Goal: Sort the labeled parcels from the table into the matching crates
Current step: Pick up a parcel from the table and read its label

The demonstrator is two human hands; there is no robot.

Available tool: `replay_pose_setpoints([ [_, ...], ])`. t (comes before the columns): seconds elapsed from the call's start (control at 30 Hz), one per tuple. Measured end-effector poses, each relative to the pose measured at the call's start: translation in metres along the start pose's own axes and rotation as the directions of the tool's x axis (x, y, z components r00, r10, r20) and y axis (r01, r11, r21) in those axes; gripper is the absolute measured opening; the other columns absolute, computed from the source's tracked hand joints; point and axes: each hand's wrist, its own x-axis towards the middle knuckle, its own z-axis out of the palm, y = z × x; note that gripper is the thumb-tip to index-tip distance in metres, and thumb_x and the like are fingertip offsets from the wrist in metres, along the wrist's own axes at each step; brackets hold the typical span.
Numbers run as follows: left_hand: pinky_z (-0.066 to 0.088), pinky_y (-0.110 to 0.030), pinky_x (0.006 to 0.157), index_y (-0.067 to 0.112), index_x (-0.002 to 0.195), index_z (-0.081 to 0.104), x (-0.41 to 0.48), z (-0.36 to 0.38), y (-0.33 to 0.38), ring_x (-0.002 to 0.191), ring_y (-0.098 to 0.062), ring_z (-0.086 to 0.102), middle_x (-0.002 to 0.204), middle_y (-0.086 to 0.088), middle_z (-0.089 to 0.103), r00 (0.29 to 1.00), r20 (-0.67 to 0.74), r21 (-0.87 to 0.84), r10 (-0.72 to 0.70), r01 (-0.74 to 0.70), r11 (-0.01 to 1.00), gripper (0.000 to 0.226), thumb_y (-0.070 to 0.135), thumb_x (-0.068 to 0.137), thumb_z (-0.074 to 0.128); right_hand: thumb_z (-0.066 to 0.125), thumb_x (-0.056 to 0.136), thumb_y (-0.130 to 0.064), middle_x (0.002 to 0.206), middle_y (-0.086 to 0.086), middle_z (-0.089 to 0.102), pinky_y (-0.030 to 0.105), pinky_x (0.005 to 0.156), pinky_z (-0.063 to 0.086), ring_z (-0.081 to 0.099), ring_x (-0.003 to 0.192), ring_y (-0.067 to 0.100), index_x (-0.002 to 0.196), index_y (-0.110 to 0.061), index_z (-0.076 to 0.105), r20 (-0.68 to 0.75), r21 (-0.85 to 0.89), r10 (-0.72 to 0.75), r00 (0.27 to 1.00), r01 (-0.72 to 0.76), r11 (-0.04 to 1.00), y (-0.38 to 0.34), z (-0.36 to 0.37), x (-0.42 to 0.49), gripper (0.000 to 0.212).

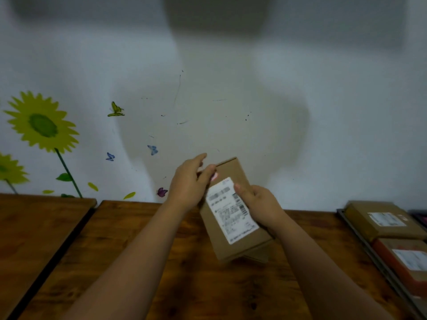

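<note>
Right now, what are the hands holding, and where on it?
Both hold one labeled cardboard parcel: left hand pinches its far left edge, right hand grips its right edge, thumb on the label.

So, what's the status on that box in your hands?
Left hand and right hand both grip the parcel, held above the table, label toward camera. Crate at right holds other parcels. Path there looks open.

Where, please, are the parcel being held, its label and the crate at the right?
parcel (227, 251): head view, bare cardboard below the label.
label (231, 210): head view, middle of the white sheet.
crate (365, 242): head view, its dark left rim.
</note>
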Motion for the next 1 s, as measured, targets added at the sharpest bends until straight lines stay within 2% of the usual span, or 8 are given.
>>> replay_pose_setpoints([
  [0.07,0.051,-0.034,0.096,0.025,0.154,0.037,-0.010,0.004,0.004,0.117,-0.014,0.059,0.127,0.005,0.057,0.991,-0.081,-0.182,-0.105,0.089,0.979,0.055,0.047,0.105,0.045,0.054,0.097,-0.064,0.086,0.004,0.078,0.031,0.067,0.060,0.076,0.079,0.019,0.099,-0.004,0.072,-0.121,0.102,0.037,0.992,-0.024,0.995,0.003,-0.004,0.004,0.062],
  [0.17,0.047,-0.021,0.077,0.026,0.144,0.042,-0.033,0.017,0.012,0.092,0.003,0.061,0.104,0.017,0.060,0.967,0.048,-0.349,-0.252,0.253,0.902,0.046,0.051,0.107,0.033,0.049,0.100,-0.062,0.085,0.003,0.076,0.019,0.057,0.049,0.074,0.079,0.015,0.096,-0.003,0.071,-0.226,0.199,0.048,0.973,-0.003,0.980,0.002,-0.004,0.003,0.063],
  [0.27,0.051,-0.021,0.077,0.031,0.121,0.060,-0.047,0.030,0.015,0.090,0.001,0.067,0.102,0.009,0.070,0.962,0.114,-0.397,-0.247,0.272,0.876,0.052,0.061,0.104,0.022,0.043,0.103,-0.058,0.083,-0.001,0.076,0.010,0.052,0.045,0.070,0.069,0.003,0.094,-0.011,0.073,-0.261,0.242,0.016,0.965,0.049,0.969,-0.005,0.003,-0.004,0.057],
  [0.33,0.050,-0.015,0.072,0.033,0.106,0.066,-0.049,0.033,0.015,0.085,0.003,0.070,0.097,0.007,0.074,0.965,0.110,-0.430,-0.238,0.263,0.864,0.054,0.061,0.103,0.021,0.040,0.103,-0.059,0.085,0.000,0.076,0.018,0.059,0.048,0.071,0.073,0.005,0.096,-0.011,0.073,-0.285,0.253,0.000,0.958,0.076,0.965,-0.005,0.008,-0.006,0.059],
  [0.47,0.047,-0.006,0.064,0.032,0.100,0.067,-0.049,0.029,0.013,0.084,0.008,0.069,0.091,0.008,0.074,0.974,0.095,-0.423,-0.204,0.225,0.877,0.054,0.060,0.101,0.021,0.038,0.102,-0.064,0.087,-0.001,0.077,0.034,0.078,0.055,0.072,0.085,0.012,0.096,-0.017,0.073,-0.308,0.279,0.014,0.951,0.076,0.957,-0.003,0.012,-0.008,0.059],
  [0.53,0.046,-0.002,0.061,0.033,0.098,0.065,-0.049,0.028,0.012,0.080,0.013,0.066,0.089,0.008,0.073,0.977,0.091,-0.420,-0.191,0.212,0.882,0.050,0.055,0.104,0.022,0.038,0.101,-0.065,0.088,-0.003,0.077,0.036,0.082,0.055,0.072,0.087,0.011,0.095,-0.020,0.073,-0.305,0.289,0.021,0.952,0.071,0.955,-0.004,0.013,-0.009,0.058],
  [0.8,0.048,-0.005,0.062,0.031,0.096,0.064,-0.051,0.029,0.014,0.079,0.013,0.067,0.090,0.005,0.072,0.982,0.066,-0.412,-0.177,0.188,0.891,0.046,0.051,0.106,0.023,0.039,0.104,-0.058,0.087,-0.004,0.077,0.016,0.061,0.050,0.072,0.076,-0.001,0.100,-0.017,0.073,-0.285,0.322,-0.003,0.959,0.099,0.942,-0.006,0.011,-0.010,0.053],
  [1.0,0.049,-0.005,0.061,0.026,0.102,0.065,-0.054,0.038,0.017,0.081,0.011,0.067,0.092,0.004,0.073,0.978,0.071,-0.396,-0.197,0.209,0.894,0.050,0.053,0.106,0.023,0.040,0.103,-0.060,0.088,-0.003,0.078,0.024,0.068,0.053,0.074,0.080,0.006,0.098,-0.016,0.073,-0.277,0.327,-0.004,0.961,0.098,0.940,0.005,0.005,-0.011,0.055],
])
